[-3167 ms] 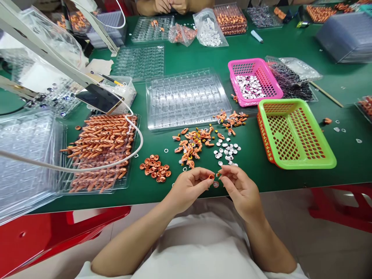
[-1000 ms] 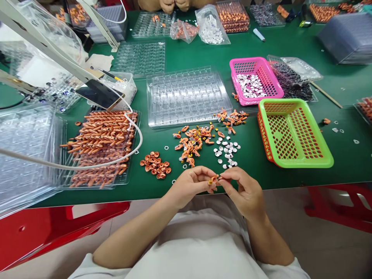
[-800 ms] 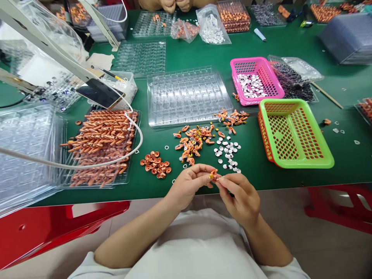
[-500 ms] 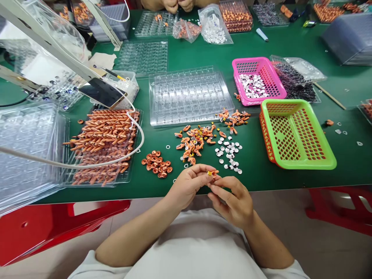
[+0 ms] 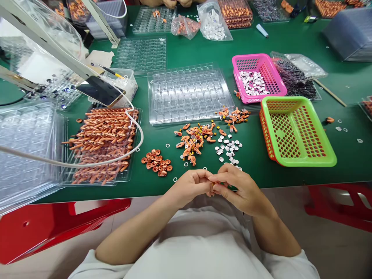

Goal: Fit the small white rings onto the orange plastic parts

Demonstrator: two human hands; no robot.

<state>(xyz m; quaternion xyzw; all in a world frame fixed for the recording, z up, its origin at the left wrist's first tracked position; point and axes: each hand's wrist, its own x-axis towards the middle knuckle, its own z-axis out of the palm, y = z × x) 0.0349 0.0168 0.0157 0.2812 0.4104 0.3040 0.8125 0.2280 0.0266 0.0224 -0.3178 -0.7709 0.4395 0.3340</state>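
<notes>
At the table's front edge my left hand (image 5: 193,186) pinches a small orange part (image 5: 214,184), mostly hidden behind the fingertips. My right hand (image 5: 241,190) closes its thumb and fingers on that same part from the other side. Just beyond the hands lie a pile of orange hook-shaped parts with yellow bits (image 5: 194,140) and a scatter of small white discs (image 5: 229,149). Left of these sits a heap of copper-coloured cups (image 5: 156,162). A few small white rings (image 5: 175,179) lie loose close by.
A clear moulded tray (image 5: 186,97) lies mid-table. A pink basket (image 5: 238,83) with white pieces and a green basket (image 5: 308,162) stand right. Orange parts fill a tray (image 5: 107,135) at left, crossed by a white cable (image 5: 141,135). Another person's hands (image 5: 177,3) show at the far edge.
My right hand has moved up and closed its fingers over the orange part, which showed more plainly before. The view has shifted slightly.
</notes>
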